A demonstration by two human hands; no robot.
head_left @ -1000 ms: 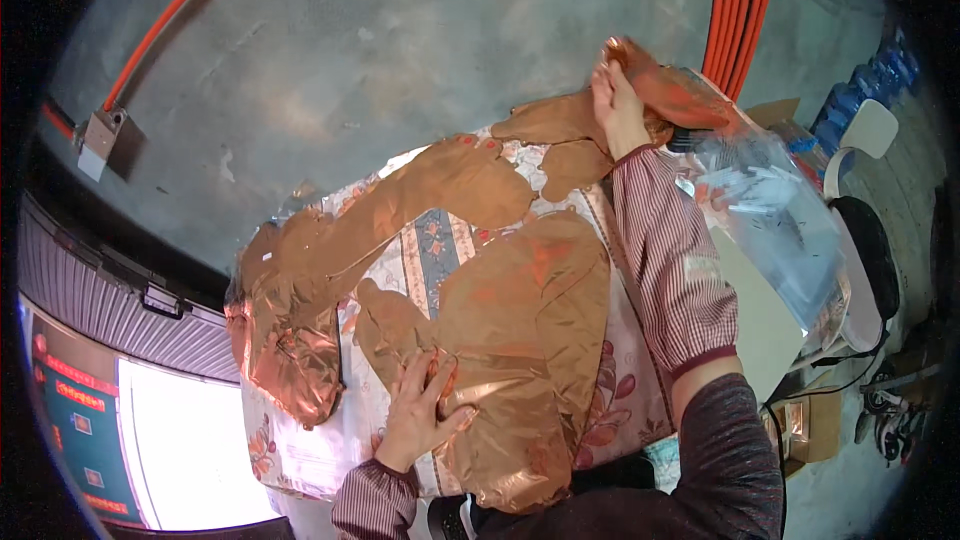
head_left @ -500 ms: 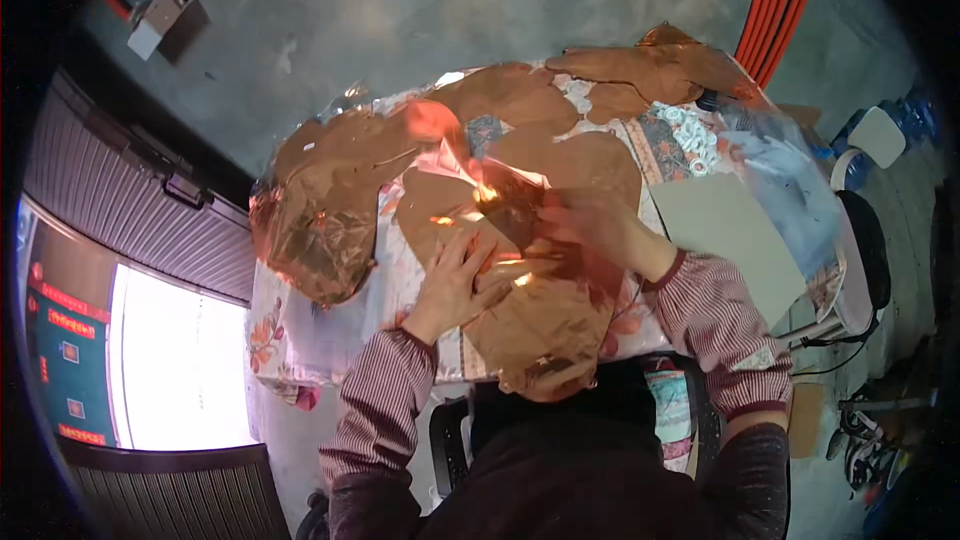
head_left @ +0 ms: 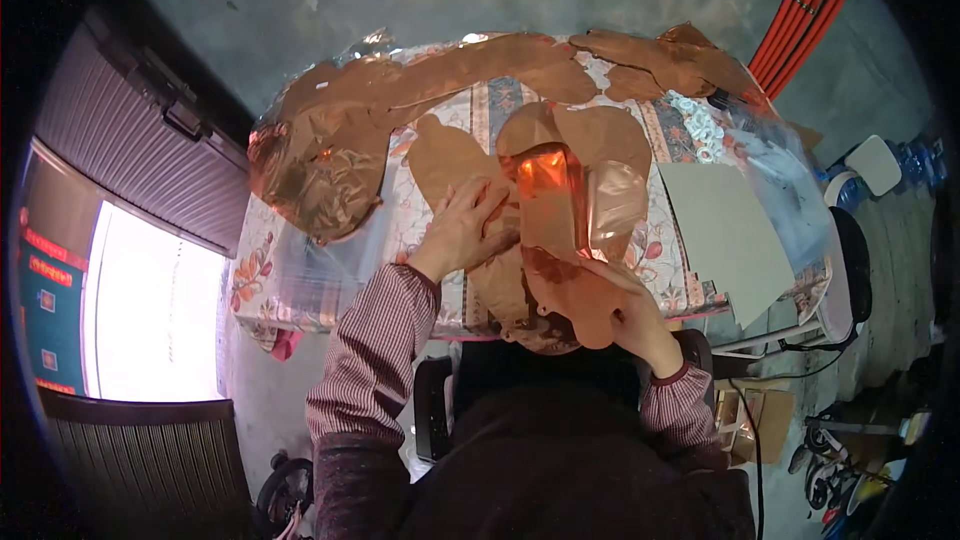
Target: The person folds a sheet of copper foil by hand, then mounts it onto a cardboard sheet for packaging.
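Observation:
A flat, uninflated copper-coloured foil balloon (head_left: 548, 225) lies partly folded over at the table's near middle, its upper part shiny and creased. My right hand (head_left: 635, 315) grips its lower right edge, close to a rounded tab. My left hand (head_left: 465, 225) rests on the foil to the left, fingers lying over it and its thumb toward the folded part. Beneath and around both hands spread more copper foil pieces (head_left: 442, 153), one with a rounded end. Crumpled foil (head_left: 525, 325) hangs over the near table edge at my lap.
Several more flat copper foil balloons (head_left: 330, 165) line the table's left and far sides. On the right lie a pale board (head_left: 725, 230), small white rings (head_left: 697, 125) and clear plastic (head_left: 785, 190). A chair (head_left: 850, 280) stands beside the right edge. The tablecloth (head_left: 260, 265) is floral.
My right hand has come down and toward me, drawing the foil flap to the near side. My left hand stays on the foil. The view has shifted slightly.

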